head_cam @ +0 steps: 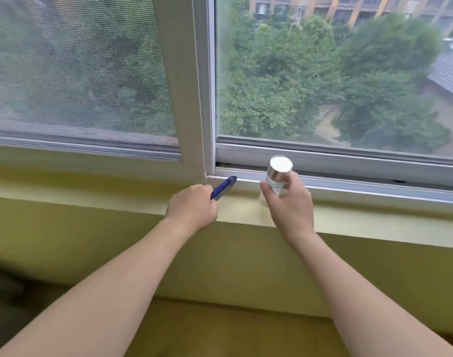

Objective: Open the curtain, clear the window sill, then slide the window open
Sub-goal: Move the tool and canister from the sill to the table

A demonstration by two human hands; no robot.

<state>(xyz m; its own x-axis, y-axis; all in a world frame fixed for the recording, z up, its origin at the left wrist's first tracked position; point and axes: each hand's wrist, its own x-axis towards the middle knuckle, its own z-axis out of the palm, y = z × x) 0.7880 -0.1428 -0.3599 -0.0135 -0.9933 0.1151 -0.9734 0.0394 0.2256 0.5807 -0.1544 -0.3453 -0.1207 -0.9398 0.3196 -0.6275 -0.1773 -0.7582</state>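
Observation:
My left hand (pixel 193 206) is closed around a blue utility knife (pixel 224 188), whose tip points up and right toward the window track. A small silver can (pixel 279 173) with a white label is held tilted in my right hand (pixel 290 204), just above the yellow window sill (pixel 362 222). Both hands hover over the middle of the sill. The sliding window's white frame (pixel 186 99) stands upright between a mesh screen (pixel 78 73) on the left and a glass pane (pixel 323 73) on the right. No curtain is in view.
Below the sill runs a yellow wall (pixel 91 233). A yellowish cushioned surface (pixel 233 328) lies under my arms. Trees and buildings show outside through the glass. The bottom track (pixel 349 181) runs along the sill's back edge.

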